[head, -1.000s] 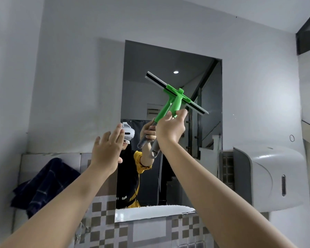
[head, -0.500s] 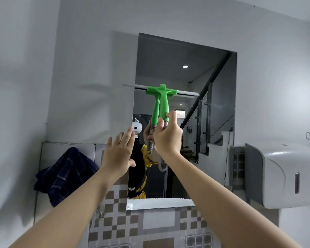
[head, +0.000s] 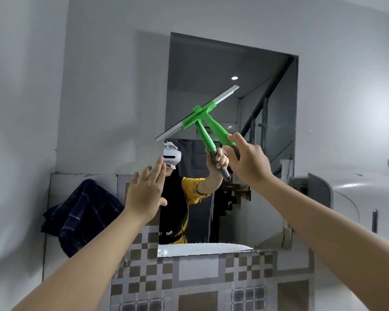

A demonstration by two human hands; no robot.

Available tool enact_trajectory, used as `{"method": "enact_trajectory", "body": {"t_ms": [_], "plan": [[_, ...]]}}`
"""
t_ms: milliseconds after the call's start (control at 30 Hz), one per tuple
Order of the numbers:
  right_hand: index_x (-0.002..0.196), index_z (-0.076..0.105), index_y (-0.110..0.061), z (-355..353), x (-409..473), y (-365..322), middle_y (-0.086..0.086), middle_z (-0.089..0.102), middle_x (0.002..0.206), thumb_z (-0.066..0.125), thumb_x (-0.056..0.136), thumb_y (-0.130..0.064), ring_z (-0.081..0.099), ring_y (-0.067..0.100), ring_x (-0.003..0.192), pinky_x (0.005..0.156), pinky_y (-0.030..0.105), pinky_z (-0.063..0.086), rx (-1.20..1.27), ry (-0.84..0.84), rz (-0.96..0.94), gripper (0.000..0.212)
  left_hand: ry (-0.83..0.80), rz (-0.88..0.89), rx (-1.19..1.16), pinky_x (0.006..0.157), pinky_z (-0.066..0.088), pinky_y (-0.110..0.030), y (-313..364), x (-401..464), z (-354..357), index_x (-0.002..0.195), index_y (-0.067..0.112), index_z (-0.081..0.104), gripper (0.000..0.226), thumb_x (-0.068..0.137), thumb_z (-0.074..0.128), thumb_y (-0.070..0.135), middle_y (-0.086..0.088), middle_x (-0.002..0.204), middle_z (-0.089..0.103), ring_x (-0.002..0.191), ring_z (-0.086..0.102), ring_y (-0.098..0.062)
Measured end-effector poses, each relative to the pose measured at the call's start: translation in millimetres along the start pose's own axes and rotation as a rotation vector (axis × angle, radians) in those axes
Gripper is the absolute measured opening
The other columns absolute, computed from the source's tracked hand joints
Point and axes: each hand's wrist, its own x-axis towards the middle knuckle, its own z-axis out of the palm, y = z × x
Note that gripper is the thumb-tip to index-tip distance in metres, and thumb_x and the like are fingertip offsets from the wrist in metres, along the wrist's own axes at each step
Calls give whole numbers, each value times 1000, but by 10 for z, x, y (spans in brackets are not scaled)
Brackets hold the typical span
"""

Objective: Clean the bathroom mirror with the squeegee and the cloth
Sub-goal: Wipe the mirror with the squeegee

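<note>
The rectangular mirror [head: 252, 209] hangs on the grey wall ahead. My right hand [head: 248, 161] grips the handle of a green squeegee [head: 206, 116] whose blade lies tilted against the glass, its right end higher than its left. The blade's left end reaches just past the mirror's left edge. My left hand [head: 145, 194] is raised with straight fingers at the mirror's left edge, holding nothing. A dark blue checked cloth [head: 81, 215] hangs on the wall to the left of the mirror.
A white dispenser [head: 355, 198] is mounted on the wall at the right of the mirror. Patterned grey and brown tiles [head: 189, 277] cover the wall below. The mirror reflects a person, a staircase and a ceiling light.
The squeegee blade turned from level to tilted, right end up, and my right hand shifted right. My left hand stayed raised at the mirror's left edge.
</note>
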Motion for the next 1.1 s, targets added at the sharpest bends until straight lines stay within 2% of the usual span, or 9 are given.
{"method": "enact_trajectory", "body": {"t_ms": [133,200,400,467,567,700,867,1000,1100], "plan": [[119,56,-8,-67,29,180,12,66,70,55,94,-20,45,25,51,45,21,27,-26,0,-75,27,6,-10,0,94,43,-54,1,9,14,140,2,30,113,50,87,41,-12,152,25,123,46,-38],[118,57,-8,-68,40,285,13,67,70,57,93,-20,46,24,50,46,22,29,-34,1,-112,28,4,-23,2,98,40,-54,6,7,23,142,4,26,112,54,84,42,-10,154,18,128,41,-37],[117,59,-7,-134,30,638,12,68,69,61,91,-17,45,21,48,44,17,27,-59,4,-200,28,-22,-22,50,112,18,-47,63,0,0,146,11,-6,106,76,64,50,-3,155,-16,142,12,-29],[116,60,-5,-174,12,730,12,67,68,62,90,-17,43,20,47,44,12,21,-71,13,-225,28,-28,-23,83,109,26,-49,54,-9,-9,146,9,5,109,69,69,51,-6,156,-7,139,22,-32],[114,60,-5,-260,-12,902,11,65,66,63,89,-17,41,19,46,45,11,17,-73,12,-231,28,23,-36,90,96,42,-53,35,16,43,142,6,26,107,60,75,54,-11,153,20,128,41,-35],[115,59,-7,-367,-73,1156,10,66,67,55,90,-25,42,17,46,44,11,20,-75,-5,-237,31,57,-28,33,98,37,-56,88,24,-1,140,7,25,99,61,80,34,-17,145,37,129,40,-36],[114,61,-7,-459,-200,1441,11,68,68,66,88,-16,41,20,45,43,12,24,-80,-6,-173,28,12,-57,4,102,32,-57,122,27,-50,139,2,33,99,58,84,29,-19,145,36,131,38,-36],[115,59,-11,-596,-353,1693,10,68,68,66,87,-18,52,27,46,41,31,45,-64,-10,-57,29,-5,-68,-3,102,32,-57,138,40,-41,139,1,33,101,57,85,29,-19,145,36,131,38,-36],[112,57,-11,-742,-498,1829,5,64,62,64,89,-17,53,28,45,43,36,48,-55,-5,30,25,3,-78,-32,104,30,-57,159,48,-51,138,0,33,99,58,84,27,-19,146,35,132,36,-36]]}}
